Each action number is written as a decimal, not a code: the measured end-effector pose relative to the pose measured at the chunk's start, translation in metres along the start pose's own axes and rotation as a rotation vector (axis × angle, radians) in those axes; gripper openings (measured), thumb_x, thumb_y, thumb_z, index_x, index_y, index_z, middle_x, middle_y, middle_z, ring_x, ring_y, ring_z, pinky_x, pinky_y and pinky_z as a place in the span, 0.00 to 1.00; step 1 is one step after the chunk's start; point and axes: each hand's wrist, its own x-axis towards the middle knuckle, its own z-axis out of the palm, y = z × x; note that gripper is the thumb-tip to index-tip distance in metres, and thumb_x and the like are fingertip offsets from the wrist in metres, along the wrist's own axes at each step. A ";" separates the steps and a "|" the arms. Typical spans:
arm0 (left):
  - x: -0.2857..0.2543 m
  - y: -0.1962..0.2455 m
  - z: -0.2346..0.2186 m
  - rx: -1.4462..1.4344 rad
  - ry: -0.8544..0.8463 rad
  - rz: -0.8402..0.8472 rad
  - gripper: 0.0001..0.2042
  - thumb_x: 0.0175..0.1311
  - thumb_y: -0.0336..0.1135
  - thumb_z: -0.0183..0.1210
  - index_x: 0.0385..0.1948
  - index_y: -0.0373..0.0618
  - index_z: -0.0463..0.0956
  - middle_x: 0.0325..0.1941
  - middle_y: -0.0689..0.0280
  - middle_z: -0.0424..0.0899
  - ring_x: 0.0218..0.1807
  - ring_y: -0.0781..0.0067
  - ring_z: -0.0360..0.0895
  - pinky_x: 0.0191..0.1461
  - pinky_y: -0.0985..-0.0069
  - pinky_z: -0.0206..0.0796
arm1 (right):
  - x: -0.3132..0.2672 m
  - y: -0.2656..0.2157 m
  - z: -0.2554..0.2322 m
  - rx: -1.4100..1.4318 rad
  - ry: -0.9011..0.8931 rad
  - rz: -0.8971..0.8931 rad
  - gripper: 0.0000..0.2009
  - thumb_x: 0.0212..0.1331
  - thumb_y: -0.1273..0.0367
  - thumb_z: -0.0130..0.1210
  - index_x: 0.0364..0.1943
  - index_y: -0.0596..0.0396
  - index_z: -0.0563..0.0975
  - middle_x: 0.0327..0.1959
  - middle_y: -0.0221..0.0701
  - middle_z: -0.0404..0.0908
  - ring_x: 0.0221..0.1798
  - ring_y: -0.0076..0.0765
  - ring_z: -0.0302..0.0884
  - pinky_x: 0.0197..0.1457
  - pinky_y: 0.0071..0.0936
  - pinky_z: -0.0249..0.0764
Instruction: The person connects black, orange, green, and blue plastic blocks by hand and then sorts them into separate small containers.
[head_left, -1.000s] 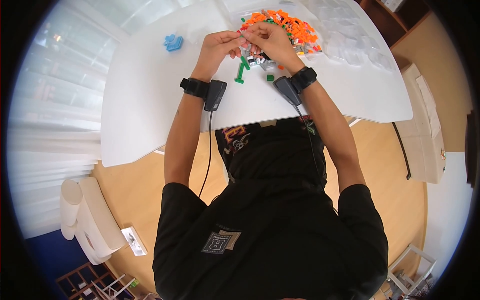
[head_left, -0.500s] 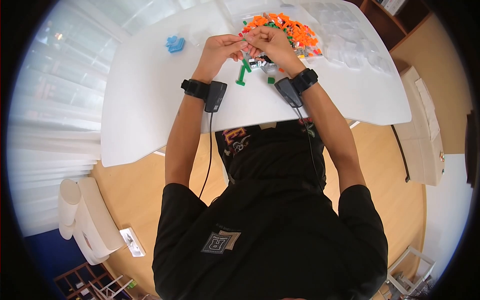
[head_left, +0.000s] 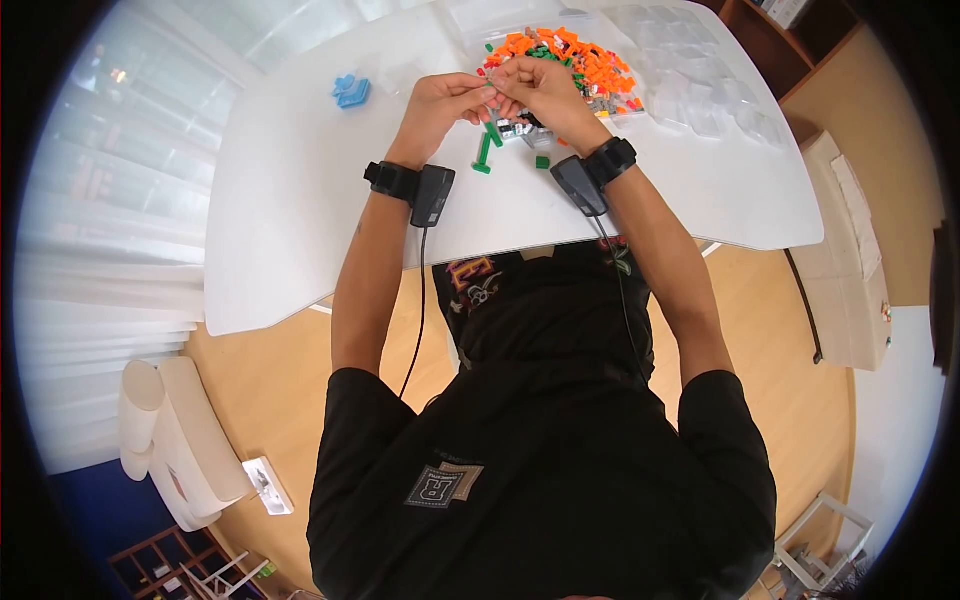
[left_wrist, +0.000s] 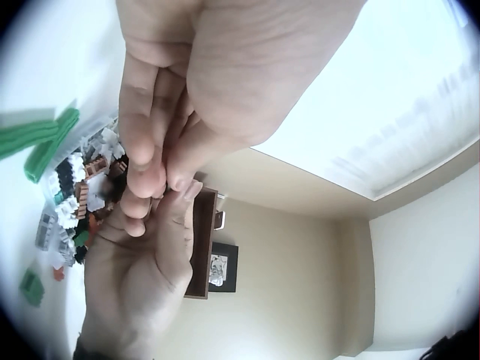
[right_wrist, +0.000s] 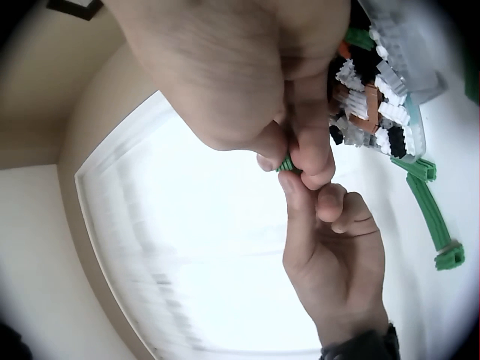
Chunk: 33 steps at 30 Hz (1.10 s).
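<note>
Over the table, in front of a heap of small bricks, the left hand (head_left: 440,108) and right hand (head_left: 552,102) meet fingertip to fingertip. Between the right thumb and finger a small green ridged brick (right_wrist: 285,163) shows in the right wrist view. The left thumb and fingers close at its lower edge, pinching there too. Most of this brick is hidden by fingers. Below the hands lie a jointed green bar (head_left: 483,150) with a crosspiece at its end and a loose green block (head_left: 542,162).
The heap of orange, green, white and brown bricks (head_left: 600,70) lies on clear plastic behind the right hand. Light-blue joined bricks (head_left: 350,92) stand at the left. Clear plastic trays (head_left: 690,75) lie at the right. A cable (head_left: 413,310) runs from the left wrist camera.
The head view has tilted slightly, so table and hands sit a little lower in it. Both hands stay together with only small finger shifts; the green pieces on the table lie as before.
</note>
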 end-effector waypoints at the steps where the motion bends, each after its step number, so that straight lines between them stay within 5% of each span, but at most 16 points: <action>1: 0.001 -0.001 -0.001 0.000 -0.001 -0.001 0.10 0.62 0.32 0.60 0.38 0.34 0.80 0.29 0.65 0.83 0.26 0.82 0.76 0.32 0.85 0.66 | 0.000 0.000 -0.002 0.040 -0.015 0.003 0.07 0.63 0.72 0.54 0.37 0.63 0.77 0.26 0.32 0.82 0.24 0.20 0.78 0.27 0.16 0.74; 11: 0.001 -0.003 0.000 0.013 0.015 0.017 0.10 0.61 0.31 0.60 0.39 0.34 0.80 0.30 0.65 0.83 0.28 0.82 0.76 0.34 0.83 0.67 | 0.001 0.002 0.001 -0.066 0.039 0.020 0.06 0.64 0.72 0.53 0.37 0.63 0.77 0.25 0.30 0.81 0.25 0.20 0.78 0.29 0.16 0.75; 25: 0.002 -0.006 0.001 -0.154 -0.014 0.026 0.10 0.62 0.30 0.59 0.39 0.32 0.79 0.30 0.65 0.83 0.28 0.81 0.76 0.35 0.82 0.69 | 0.001 0.001 -0.001 0.130 -0.025 0.053 0.06 0.64 0.72 0.53 0.37 0.62 0.77 0.26 0.31 0.81 0.25 0.19 0.78 0.28 0.15 0.74; 33: 0.001 -0.001 0.003 0.072 0.035 0.029 0.10 0.61 0.32 0.61 0.38 0.33 0.81 0.30 0.65 0.83 0.27 0.81 0.76 0.36 0.81 0.70 | -0.001 0.002 -0.001 -0.041 -0.002 0.059 0.07 0.65 0.70 0.52 0.39 0.60 0.77 0.27 0.30 0.81 0.25 0.18 0.77 0.28 0.16 0.74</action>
